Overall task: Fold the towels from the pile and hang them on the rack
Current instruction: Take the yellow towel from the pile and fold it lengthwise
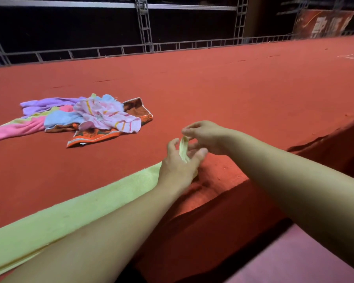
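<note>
My left hand [179, 166] and right hand [204, 135] meet at the near table [233, 88] edge, one towel [80, 205] stretching leftward along it, the pile [86, 117] behind to the left.

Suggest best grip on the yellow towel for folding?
Probably the right-hand end corner of the yellow towel, from the right: it stands raised off the red table between left hand and right hand; the rest lies flat along the near edge.

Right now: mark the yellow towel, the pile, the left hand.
yellow towel [74, 209], head view, flat middle of the cloth
pile [102, 117], head view, pink striped towel on top
left hand [178, 164], head view, back of the hand
</note>
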`<state>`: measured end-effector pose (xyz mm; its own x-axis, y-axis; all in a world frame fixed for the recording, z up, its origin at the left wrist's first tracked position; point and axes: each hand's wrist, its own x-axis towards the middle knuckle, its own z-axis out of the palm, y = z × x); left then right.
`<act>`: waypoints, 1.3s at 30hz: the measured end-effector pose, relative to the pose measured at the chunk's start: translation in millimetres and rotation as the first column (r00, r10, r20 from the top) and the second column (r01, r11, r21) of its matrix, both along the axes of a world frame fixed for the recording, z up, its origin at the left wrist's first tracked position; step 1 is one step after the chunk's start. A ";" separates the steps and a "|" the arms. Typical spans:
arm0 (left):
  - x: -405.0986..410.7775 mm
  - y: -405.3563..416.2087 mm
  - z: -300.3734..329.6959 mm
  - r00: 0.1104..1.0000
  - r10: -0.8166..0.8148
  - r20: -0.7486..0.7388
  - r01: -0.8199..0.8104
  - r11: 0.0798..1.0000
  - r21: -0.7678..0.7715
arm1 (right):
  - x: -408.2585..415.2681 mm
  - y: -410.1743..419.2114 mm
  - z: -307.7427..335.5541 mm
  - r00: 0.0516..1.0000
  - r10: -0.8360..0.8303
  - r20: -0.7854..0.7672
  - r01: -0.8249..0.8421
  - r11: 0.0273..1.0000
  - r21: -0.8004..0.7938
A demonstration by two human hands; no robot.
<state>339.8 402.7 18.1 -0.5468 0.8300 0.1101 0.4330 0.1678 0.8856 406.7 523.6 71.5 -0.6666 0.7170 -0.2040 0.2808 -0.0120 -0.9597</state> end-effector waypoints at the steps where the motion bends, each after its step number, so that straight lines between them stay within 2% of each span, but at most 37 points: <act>1: 0.5 -2.3 1.8 1.000 0.015 -0.022 -0.016 1.000 -0.026 | -2.0 -2.3 1.9 0.999 -0.001 -0.052 -0.004 0.996 -0.086; 3: -3.8 -3.5 2.3 0.996 0.084 -0.037 -0.086 0.995 -0.041 | -4.6 -4.3 1.1 0.995 0.024 -0.099 -0.039 0.989 -0.145; 6: -13.6 -5.0 3.3 0.989 0.141 -0.039 -0.142 0.990 -0.010 | -3.0 -3.3 -3.4 0.990 0.138 0.026 -0.140 0.985 0.099; 8: -17.7 -8.7 4.6 0.989 0.141 -0.039 -0.140 0.990 0.021 | -1.3 -3.2 -3.9 0.977 0.197 0.080 -0.209 0.958 0.198; 13: -29.6 -28.7 18.1 0.992 0.125 -0.005 -0.125 0.989 0.083 | -15.9 -12.2 2.8 0.973 0.223 -0.058 -0.203 0.948 0.243; 17: -46.5 -57.0 30.9 0.988 0.138 0.064 -0.146 0.979 0.141 | -42.2 -40.5 19.1 0.932 0.309 -0.190 -0.265 0.937 0.227; 22: -84.9 -111.3 38.2 0.972 0.184 0.149 -0.213 0.955 0.206 | -86.9 -88.9 35.7 0.896 0.408 -0.176 -0.344 0.887 0.307; 27: -133.7 -189.8 40.4 0.944 0.280 0.176 -0.312 0.929 0.200 | -150.1 -158.0 43.7 0.825 0.552 -0.116 -0.464 0.781 0.419; 31: -162.3 -262.7 48.1 0.904 0.418 0.083 -0.426 0.892 0.147 | -203.5 -221.9 41.0 0.782 0.622 -0.032 -0.513 0.671 0.535; 39: -221.0 -400.5 25.3 0.746 0.658 -0.099 -0.655 0.753 0.064 | -305.5 -347.8 7.2 0.631 0.773 0.065 -0.628 0.460 0.627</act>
<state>118.7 2.2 43.4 -0.9392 0.2665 0.2166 0.3165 0.4264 0.8473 101.2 175.8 78.7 -0.9640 -0.0961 0.2478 -0.2515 0.6309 -0.7340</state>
